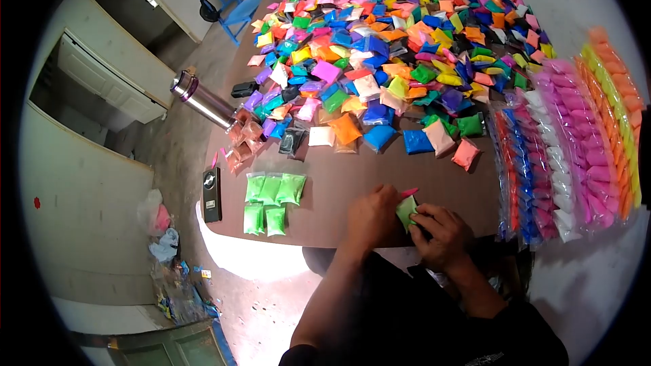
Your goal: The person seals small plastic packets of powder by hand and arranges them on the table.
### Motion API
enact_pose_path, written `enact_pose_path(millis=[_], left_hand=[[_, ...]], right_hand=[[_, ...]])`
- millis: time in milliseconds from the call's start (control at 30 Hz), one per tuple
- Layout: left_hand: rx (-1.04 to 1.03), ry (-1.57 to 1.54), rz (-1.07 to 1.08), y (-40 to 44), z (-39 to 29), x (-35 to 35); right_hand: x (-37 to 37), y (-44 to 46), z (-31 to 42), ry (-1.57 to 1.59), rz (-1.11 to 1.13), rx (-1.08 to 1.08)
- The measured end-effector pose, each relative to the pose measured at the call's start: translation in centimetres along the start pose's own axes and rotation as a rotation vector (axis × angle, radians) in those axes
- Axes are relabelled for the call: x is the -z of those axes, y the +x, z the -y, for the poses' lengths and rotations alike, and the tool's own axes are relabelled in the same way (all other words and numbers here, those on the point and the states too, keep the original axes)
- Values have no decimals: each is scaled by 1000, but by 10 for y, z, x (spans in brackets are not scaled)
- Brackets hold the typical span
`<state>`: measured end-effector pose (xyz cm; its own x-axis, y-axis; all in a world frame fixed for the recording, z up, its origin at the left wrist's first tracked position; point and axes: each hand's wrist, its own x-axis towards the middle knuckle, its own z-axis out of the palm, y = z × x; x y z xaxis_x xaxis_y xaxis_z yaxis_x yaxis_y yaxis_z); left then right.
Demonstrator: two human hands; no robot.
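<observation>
Over the front edge of the table, my right hand (442,232) pinches a light green packet (406,211) between thumb and fingers. Close beside it, my left hand (373,217) is closed, and a small pink object (409,192) juts from its fingers above the packet; its kind is unclear. What lies inside the left fist is hidden. To the left, several bright green packets (271,188) lie flat in two rows on the brown tabletop (325,210).
A large heap of coloured packets (380,47) covers the far table. Long strips of joined packets (559,149) hang over the right edge. A steel flask (205,100) and a black device (212,194) sit at the left. A blue chair (234,10) stands behind.
</observation>
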<state>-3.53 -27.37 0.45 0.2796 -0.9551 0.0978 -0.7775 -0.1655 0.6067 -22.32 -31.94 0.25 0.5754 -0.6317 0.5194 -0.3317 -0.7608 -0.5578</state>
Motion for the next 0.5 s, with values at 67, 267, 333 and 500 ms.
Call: enact_pose_path(millis=[67,267,333,500], left_hand=[[-29,-134,-84,7,19,-8],[61,-212,-158,-23,-8,19],[100,-242,-106,-34,-14,13],[96,-123,-148,-41,11,-4]], right_hand=[[0,-1,0,1,7,-11],[-1,-3,6,-40,37,-149],[-2,-1,0,-18,1,-85],[-7,-2,-3,6,-27,-84]])
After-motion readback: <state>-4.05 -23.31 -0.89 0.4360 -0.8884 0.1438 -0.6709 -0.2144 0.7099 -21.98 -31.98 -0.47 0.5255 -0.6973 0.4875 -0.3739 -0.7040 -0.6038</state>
